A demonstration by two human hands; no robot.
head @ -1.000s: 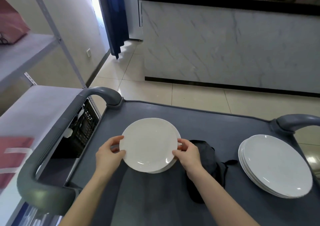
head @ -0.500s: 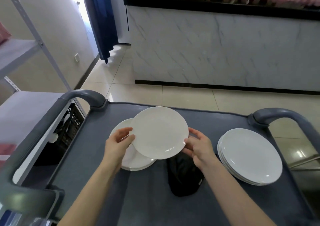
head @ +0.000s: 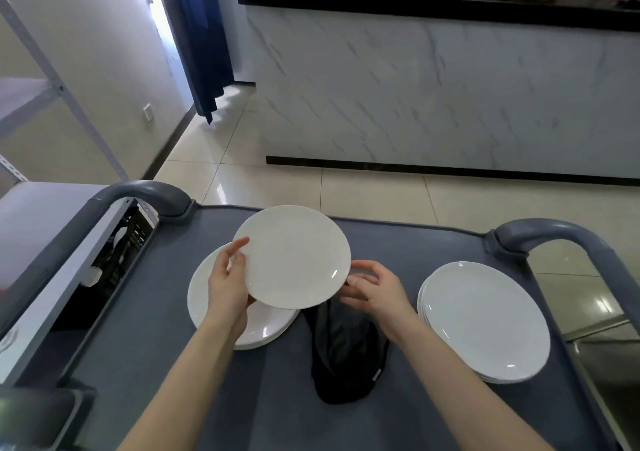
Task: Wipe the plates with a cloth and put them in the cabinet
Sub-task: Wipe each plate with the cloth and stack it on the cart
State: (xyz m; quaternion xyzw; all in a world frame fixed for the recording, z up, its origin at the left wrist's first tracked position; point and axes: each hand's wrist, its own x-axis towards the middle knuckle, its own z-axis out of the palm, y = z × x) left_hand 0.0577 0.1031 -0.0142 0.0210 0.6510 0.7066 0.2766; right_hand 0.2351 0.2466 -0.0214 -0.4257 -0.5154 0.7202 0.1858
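Hiding the cloth [head: 346,346] partly: lifted plate [head: 294,256], right hand [head: 377,291] perhaps touching rim.

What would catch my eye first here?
A white plate held between the left hand and right hand, over a stack on the grey cart. A dark cloth lies beside that stack, and a second stack sits at the right.
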